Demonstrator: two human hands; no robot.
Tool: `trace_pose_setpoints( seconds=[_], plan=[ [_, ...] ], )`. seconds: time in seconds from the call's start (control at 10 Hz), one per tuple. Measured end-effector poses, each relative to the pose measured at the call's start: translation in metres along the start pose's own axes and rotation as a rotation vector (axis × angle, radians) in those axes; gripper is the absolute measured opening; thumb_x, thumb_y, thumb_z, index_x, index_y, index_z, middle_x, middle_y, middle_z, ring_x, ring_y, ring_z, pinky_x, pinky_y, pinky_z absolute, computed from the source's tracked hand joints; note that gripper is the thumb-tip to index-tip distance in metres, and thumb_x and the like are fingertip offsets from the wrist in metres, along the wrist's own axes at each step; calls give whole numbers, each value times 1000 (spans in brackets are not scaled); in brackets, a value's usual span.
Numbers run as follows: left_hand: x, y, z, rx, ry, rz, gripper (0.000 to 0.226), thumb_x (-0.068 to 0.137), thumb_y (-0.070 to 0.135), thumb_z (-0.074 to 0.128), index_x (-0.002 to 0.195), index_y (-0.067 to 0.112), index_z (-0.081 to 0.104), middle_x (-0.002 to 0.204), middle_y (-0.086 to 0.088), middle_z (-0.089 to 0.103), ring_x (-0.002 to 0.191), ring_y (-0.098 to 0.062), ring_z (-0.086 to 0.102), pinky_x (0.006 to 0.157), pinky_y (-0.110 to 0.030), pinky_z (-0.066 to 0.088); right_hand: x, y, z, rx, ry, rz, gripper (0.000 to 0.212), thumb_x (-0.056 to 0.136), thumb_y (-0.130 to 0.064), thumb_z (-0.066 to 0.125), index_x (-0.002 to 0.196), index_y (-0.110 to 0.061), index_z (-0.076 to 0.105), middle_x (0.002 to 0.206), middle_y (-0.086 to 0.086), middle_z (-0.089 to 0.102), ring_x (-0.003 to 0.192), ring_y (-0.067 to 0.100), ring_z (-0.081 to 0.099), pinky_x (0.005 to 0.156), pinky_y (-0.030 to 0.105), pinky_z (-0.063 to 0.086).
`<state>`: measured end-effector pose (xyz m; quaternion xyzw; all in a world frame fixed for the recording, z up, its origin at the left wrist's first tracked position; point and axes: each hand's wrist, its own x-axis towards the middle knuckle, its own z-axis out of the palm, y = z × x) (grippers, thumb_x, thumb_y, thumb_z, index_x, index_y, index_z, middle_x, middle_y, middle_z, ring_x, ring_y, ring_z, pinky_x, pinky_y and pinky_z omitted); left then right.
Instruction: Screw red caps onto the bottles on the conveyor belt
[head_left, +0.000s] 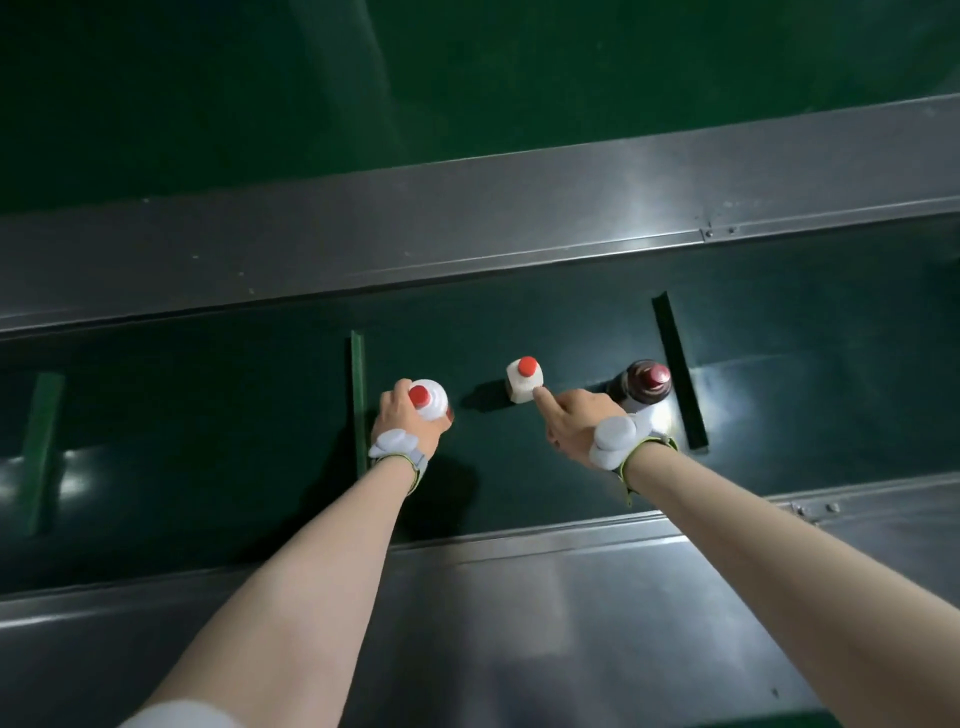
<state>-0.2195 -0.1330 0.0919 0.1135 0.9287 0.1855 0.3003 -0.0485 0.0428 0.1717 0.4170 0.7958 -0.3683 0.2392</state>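
Observation:
Three bottles stand on the dark green conveyor belt (234, 415), each with a red cap on top. My left hand (402, 418) is wrapped around the round white bottle (434, 402), whose red cap (420, 396) shows above my fingers. In the middle stands a square white bottle (523, 387) with a red cap (527, 366). My right hand (574, 423) is beside it, index finger stretched out and touching its near corner, holding nothing. A dark bottle (636, 392) with a dark red cap (657, 375) stands just right of that hand.
Raised green cleats cross the belt at the left (39, 447), beside my left hand (357, 395) and right of the dark bottle (678, 364). Steel side rails run along the far edge (467, 228) and the near edge (519, 623). Both wrists wear white strapped devices.

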Motion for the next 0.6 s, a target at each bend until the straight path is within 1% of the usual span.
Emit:
trace_pose_setpoints(
  seconds=[0.1,0.2,0.3,0.4,0.5,0.6],
  plan=[
    [7,-2,8,-12,-6,-25,75,80,39,91,142,22,51,137,-4,56,105,-37,67,92,-50,61,2,15,0,-17,18,7,67,102,-65,30,80,-15,67,81,5,75,78,32,71,78,39,55],
    [5,-4,11,9,3,-3,74,83,41,89,143,21,50,138,-5,55,107,-38,67,93,-51,60,-1,24,-6,13,38,25,65,102,-66,32,77,-16,67,82,4,76,80,30,72,85,41,57],
    [0,-7,12,-12,-7,-12,76,85,46,88,144,19,48,140,-6,54,110,-39,66,95,-52,59,-9,27,-13,5,50,22,65,102,-66,33,76,-17,67,82,3,77,81,30,72,87,43,58],
    [-10,-2,3,-74,-18,-27,76,83,43,90,143,17,51,141,-9,54,115,-38,65,98,-52,58,-17,23,-24,-63,57,11,66,102,-67,30,80,-17,67,84,3,77,81,29,73,85,40,58],
    [-15,4,-9,-116,-3,-15,75,83,38,89,144,16,51,143,-10,54,119,-36,63,102,-51,56,-22,13,-32,-139,57,1,64,103,-65,28,85,-18,68,87,3,77,83,28,73,74,34,55],
    [-22,21,-30,-61,15,0,72,92,46,80,149,16,50,146,-8,56,123,-33,63,105,-48,55,-29,-1,-45,-186,32,-10,59,105,-60,29,91,-18,68,93,3,77,88,28,72,63,30,41]
  ],
)
